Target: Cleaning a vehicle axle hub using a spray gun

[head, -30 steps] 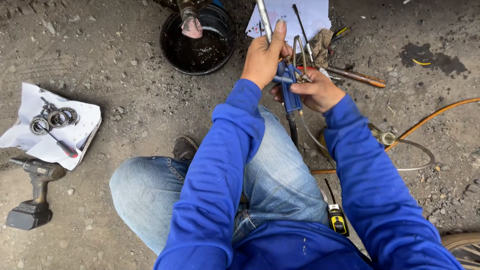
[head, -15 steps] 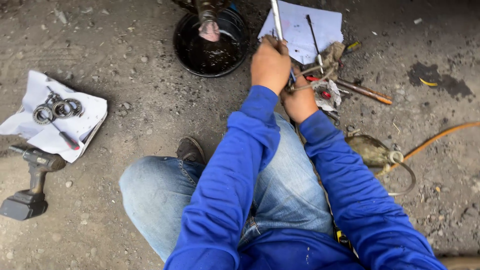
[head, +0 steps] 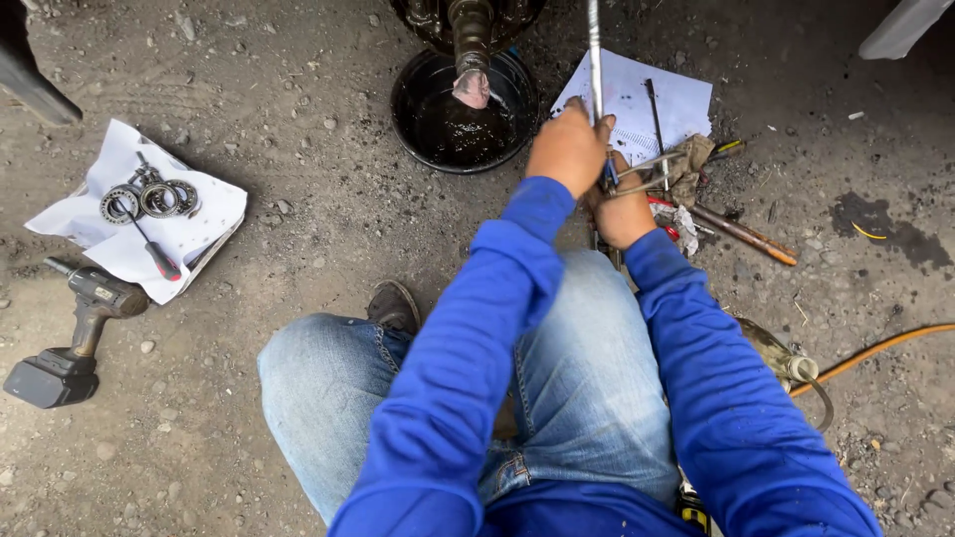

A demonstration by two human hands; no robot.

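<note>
Now | left hand [head: 569,149] fisted round thin shiny metal rod [head: 594,50] | right hand [head: 625,211] clutching tools, unclear which

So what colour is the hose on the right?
Orange hose, seen in the head view.

Bearings [head: 149,199] on paper [head: 204,224] left; drill [head: 75,338] perhaps touching it.

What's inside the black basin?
The black basin holds dark liquid; a greasy metal part hangs over it. Whatever lies under the liquid is hidden.
</note>
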